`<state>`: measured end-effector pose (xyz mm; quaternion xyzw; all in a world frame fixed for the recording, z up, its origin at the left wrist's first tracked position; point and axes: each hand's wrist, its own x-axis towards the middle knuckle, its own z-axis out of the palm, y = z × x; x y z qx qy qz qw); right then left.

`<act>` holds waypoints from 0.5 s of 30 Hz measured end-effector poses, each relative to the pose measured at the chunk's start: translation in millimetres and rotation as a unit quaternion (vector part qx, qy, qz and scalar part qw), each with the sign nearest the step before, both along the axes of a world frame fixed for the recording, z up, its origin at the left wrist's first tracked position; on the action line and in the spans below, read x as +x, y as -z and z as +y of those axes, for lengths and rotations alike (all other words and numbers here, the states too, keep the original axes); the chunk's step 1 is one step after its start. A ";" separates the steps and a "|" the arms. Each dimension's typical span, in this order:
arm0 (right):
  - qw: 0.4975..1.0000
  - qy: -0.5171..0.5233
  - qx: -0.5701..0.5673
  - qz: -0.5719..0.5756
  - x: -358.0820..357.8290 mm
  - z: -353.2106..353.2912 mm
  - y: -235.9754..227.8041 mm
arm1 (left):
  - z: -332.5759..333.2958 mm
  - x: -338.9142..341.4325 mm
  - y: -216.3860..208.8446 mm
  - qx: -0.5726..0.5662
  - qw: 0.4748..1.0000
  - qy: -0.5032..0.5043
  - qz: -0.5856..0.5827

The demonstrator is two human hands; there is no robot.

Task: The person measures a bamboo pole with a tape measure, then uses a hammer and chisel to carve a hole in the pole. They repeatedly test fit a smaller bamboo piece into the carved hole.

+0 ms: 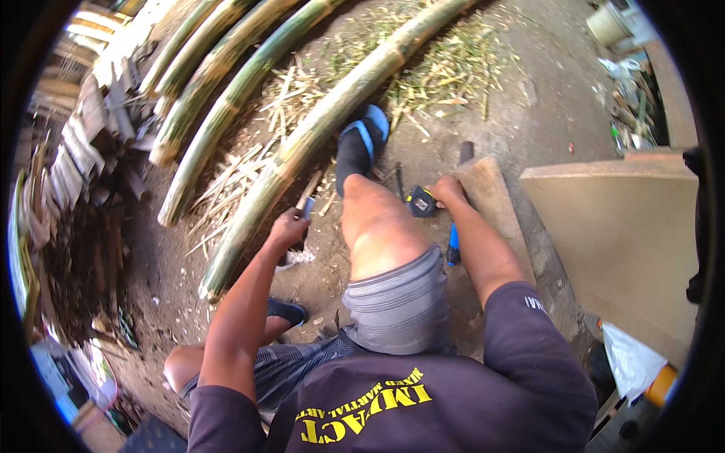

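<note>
My right hand (448,192) has its fingers closed at the side of a black and yellow tape measure (421,201), low over the dirt beside my bent knee. My left hand (288,226) is closed around a small, light bluish piece (308,207) whose kind I cannot make out. Close by that hand lies a long green and tan bamboo pole (283,170), running from the lower left to the top. A blue and black handled tool (453,245) shows next to my right forearm.
Several more bamboo poles (198,124) lie at the upper left. Pale shavings (453,72) cover the ground around the near pole. A flat board (491,192) is beyond my right forearm, and a large beige panel (612,219) stands at the right. Stacked wood pieces (79,158) line the left.
</note>
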<state>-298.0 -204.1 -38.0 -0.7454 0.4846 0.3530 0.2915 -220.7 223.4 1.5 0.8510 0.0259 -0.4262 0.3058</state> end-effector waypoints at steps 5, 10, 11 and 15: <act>0.940 -0.309 -0.141 0.006 6.7 0.5 10.6 | 29.7 -41.7 22.3 0.108 0.982 0.143 0.058; 0.890 -0.410 -0.170 -0.101 45.8 19.9 -18.3 | 41.2 -79.3 36.3 0.123 0.967 0.220 0.033; 0.882 -0.411 -0.173 -0.151 63.2 28.4 -33.8 | 45.2 -83.3 36.1 0.110 0.967 0.226 0.032; 0.763 -0.507 -0.060 -0.396 165.6 90.9 -131.8 | 73.7 -67.0 21.1 0.071 0.967 0.246 0.013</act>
